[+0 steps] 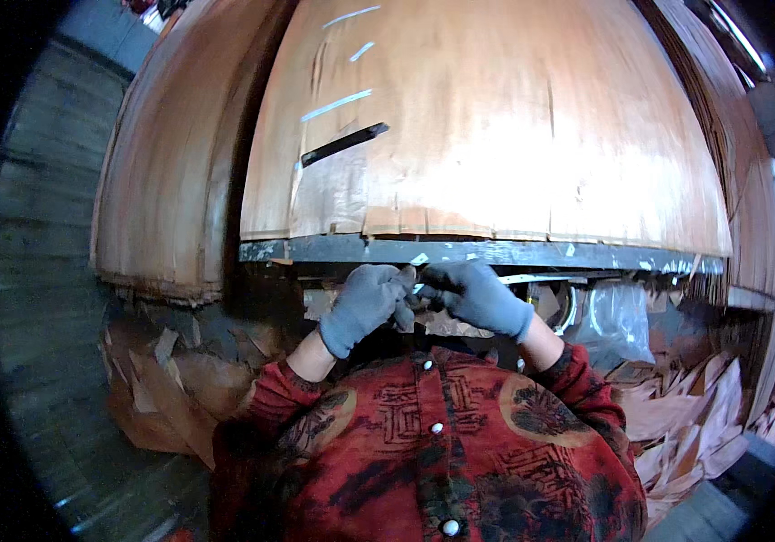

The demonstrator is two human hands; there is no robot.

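Observation:
My gloved left hand is closed near my right hand, also gloved and with curled fingers, just below the grey painted front edge of the worktop. A small white piece shows between their fingertips; what each grips is too small and hidden to tell. Above them lies a large pale wood veneer sheet with short white strips and a black flat bar on its left part.
Stacked veneer stands at the left and right. Under the edge are a clear plastic bag and pale curved bands. Brown scraps and pink-beige veneer strips lie low on either side of me.

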